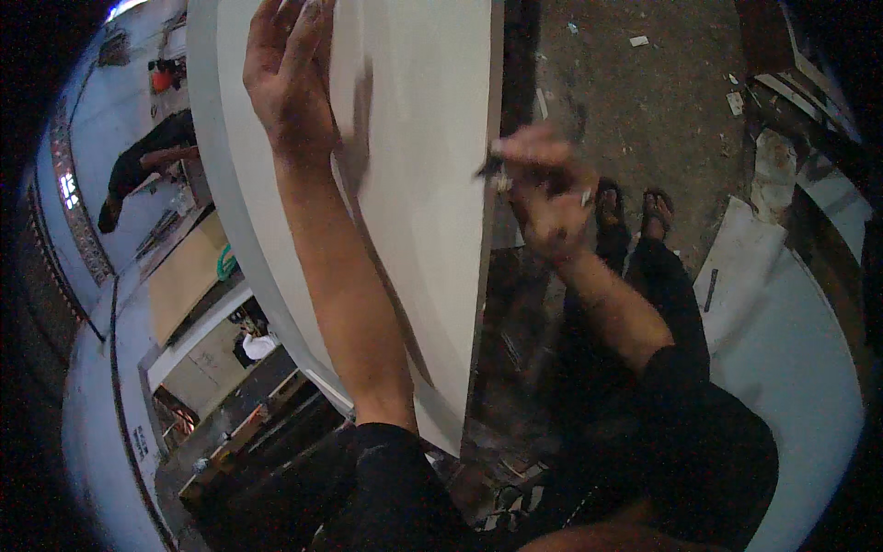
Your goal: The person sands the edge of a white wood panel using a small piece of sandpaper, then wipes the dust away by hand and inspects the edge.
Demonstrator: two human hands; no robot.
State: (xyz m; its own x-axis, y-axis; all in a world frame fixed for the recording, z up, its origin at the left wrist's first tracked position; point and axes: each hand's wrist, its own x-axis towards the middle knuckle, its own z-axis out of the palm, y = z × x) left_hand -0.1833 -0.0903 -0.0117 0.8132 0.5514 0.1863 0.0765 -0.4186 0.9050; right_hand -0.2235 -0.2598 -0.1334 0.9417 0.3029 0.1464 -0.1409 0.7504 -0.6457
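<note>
A long pale panel [418, 184] with a thin edge on its right side stretches away in front of me. My left hand [290, 87] is over its far part, fingers stretched forward and partly cut off by the top of the view. A shadow of the hand and arm falls on the pale surface. Beside the panel's right edge, my right hand [552, 184] is smeared by motion. Its fingers are closed around a small dark object [489, 167] that points toward that edge; blur hides what kind it is.
A person [152, 161] in dark clothing bends over at the far left. Below them lie a tan board [189, 276] and a green coil [226, 262]. On the right, a white sheet [736, 262] rests by a pale blue board [791, 350]. Scraps dot the floor [635, 110].
</note>
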